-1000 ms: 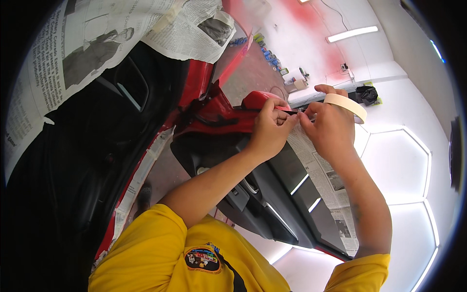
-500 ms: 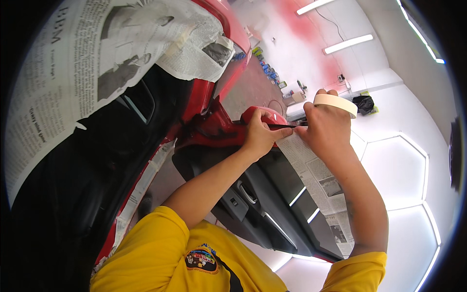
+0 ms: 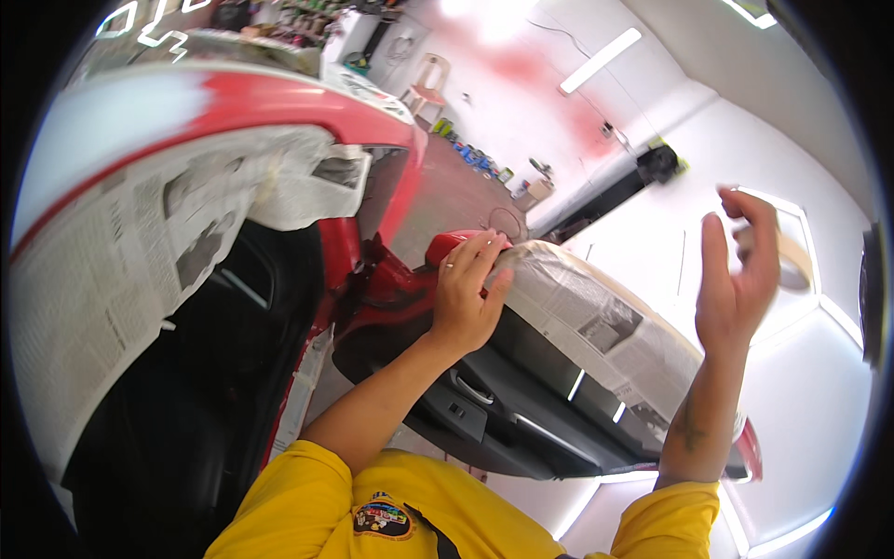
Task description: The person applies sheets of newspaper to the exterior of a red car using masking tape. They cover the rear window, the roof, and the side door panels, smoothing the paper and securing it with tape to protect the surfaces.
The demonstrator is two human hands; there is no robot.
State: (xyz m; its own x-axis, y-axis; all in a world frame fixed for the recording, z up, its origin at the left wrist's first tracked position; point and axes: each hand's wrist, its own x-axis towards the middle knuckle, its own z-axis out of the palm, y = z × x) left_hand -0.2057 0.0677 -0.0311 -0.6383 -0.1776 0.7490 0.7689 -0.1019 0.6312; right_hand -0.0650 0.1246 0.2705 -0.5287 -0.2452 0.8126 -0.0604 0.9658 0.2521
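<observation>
My left hand (image 3: 470,296) is open, its fingers stretched over the red side mirror (image 3: 445,247) at the front of the open car door. Its thumb lies near the front end of a newspaper strip (image 3: 568,312), which runs along the top of the door window. A pale tape edge (image 3: 610,279) borders the strip. My right hand (image 3: 740,279) is raised at the right, apart from the door, thumb and fingers curved. It carries a roll of masking tape (image 3: 792,261), partly hidden behind the fingers and blurred; how the fingers hold it is unclear.
On the left stands the red car body (image 3: 279,107), with newspaper (image 3: 140,224) covering its door opening. The dark door panel (image 3: 456,410) spreads below my arms. Farther off are a chair (image 3: 428,84), a cardboard box (image 3: 534,196) and several small items along the wall.
My right hand has moved away from the mirror to the right, with the tape roll. My left hand has loosened from its pinch and spread over the mirror. The view has shifted.
</observation>
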